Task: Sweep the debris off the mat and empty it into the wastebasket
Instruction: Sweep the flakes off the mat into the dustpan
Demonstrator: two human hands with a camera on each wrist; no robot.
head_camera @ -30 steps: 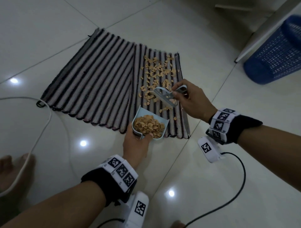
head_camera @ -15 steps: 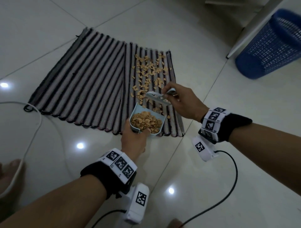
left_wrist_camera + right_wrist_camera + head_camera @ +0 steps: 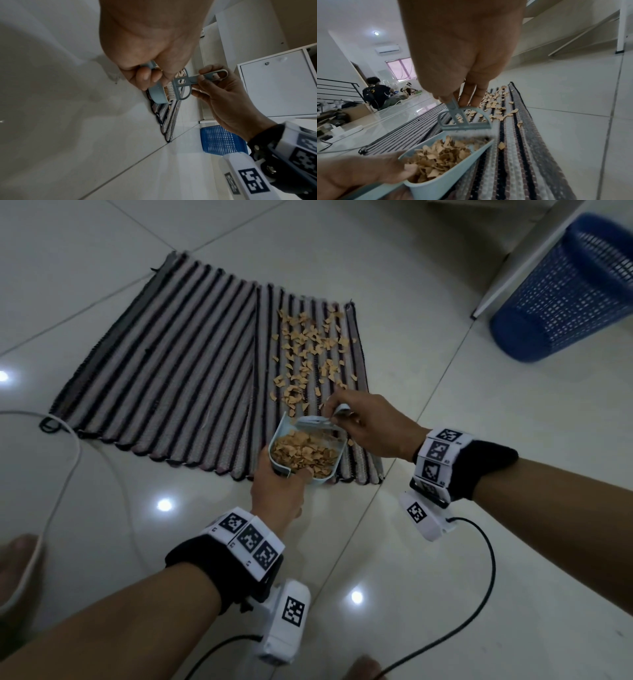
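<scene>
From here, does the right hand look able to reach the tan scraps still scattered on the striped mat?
Probably yes. The right hand grips the small blue brush just short of the tan scraps, and nothing lies between them on the striped mat.

The brush [image 3: 465, 125] bristles blur at the dustpan [image 3: 447, 180] mouth; the wastebasket [image 3: 565, 292] is cut by the head view's right edge

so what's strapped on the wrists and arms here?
Both forearms are bare, no sleeves. The left hand and right hand each have a black wristband wrapped by a row of white tiles printed with black square fiducial markers. Under each wrist hangs a white camera module with its own marker, and a black cable runs out of it.
</scene>
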